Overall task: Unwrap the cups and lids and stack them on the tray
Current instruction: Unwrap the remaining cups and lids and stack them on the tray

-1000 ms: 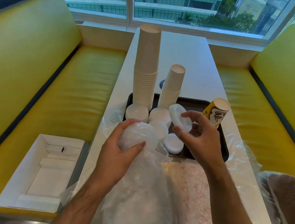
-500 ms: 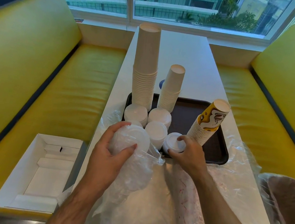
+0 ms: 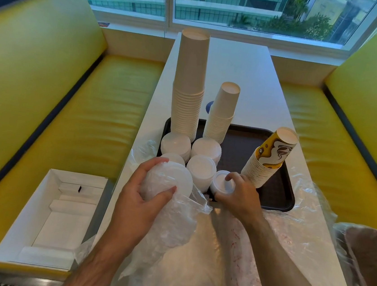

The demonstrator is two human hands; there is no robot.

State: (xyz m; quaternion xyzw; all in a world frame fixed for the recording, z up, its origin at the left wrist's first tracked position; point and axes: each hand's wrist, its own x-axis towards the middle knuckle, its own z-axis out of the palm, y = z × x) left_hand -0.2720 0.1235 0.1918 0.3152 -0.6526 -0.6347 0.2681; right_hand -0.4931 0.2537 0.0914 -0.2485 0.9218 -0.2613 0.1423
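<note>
Your right hand has come down from mid-air — the white plastic lid it lifted a second ago now sits on the short stack of small white lids at the near edge of the dark brown plastic tray, fingertips curled over its rim and touching it. One more lid is stacked; I judge you can let go and reach back for the next. Your left hand has not shifted: it grips the sleeve of white lids in clear plastic wrap, just left of the tray's lid stacks, its open end beside your right hand.
</note>
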